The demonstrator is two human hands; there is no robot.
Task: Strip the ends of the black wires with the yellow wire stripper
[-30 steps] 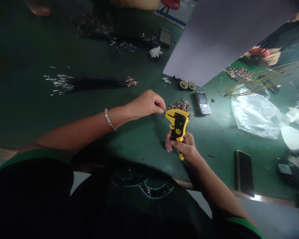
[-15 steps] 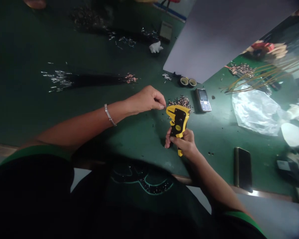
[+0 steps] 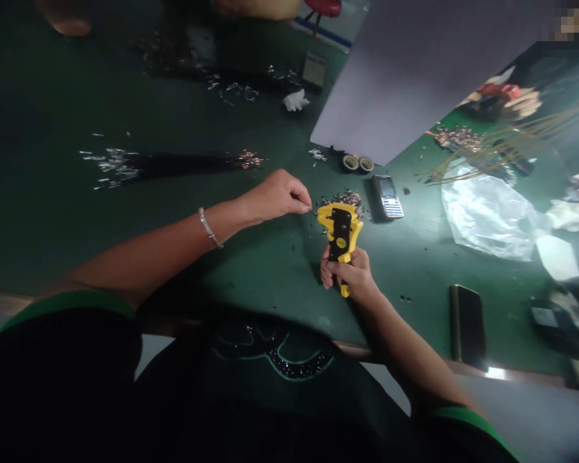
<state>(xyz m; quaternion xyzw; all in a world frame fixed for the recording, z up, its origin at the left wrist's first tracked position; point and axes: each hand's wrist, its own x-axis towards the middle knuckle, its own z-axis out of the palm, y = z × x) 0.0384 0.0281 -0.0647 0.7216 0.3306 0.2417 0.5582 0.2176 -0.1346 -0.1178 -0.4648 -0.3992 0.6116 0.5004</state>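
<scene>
My right hand (image 3: 350, 275) is wrapped round the handles of a yellow and black crimping tool (image 3: 340, 233), held upright over the green table (image 3: 251, 270). My left hand (image 3: 276, 194), with a silver bracelet on the wrist, pinches something small and thin at the left side of the tool's head; I cannot make out what it is. Just behind the tool lies a small heap of metal terminals (image 3: 343, 197).
A bundle of black wires with metal ends (image 3: 174, 162) lies to the left. A keypad phone (image 3: 386, 197), two tape rolls (image 3: 358, 163), a clear plastic bag (image 3: 487, 215) and a dark smartphone (image 3: 468, 325) lie to the right. Another person's hands (image 3: 509, 101) work at the far right.
Both hands and the tool stay together in the same pose; the left pinch has drawn back slightly from the tool's head. The view has shifted a little.
</scene>
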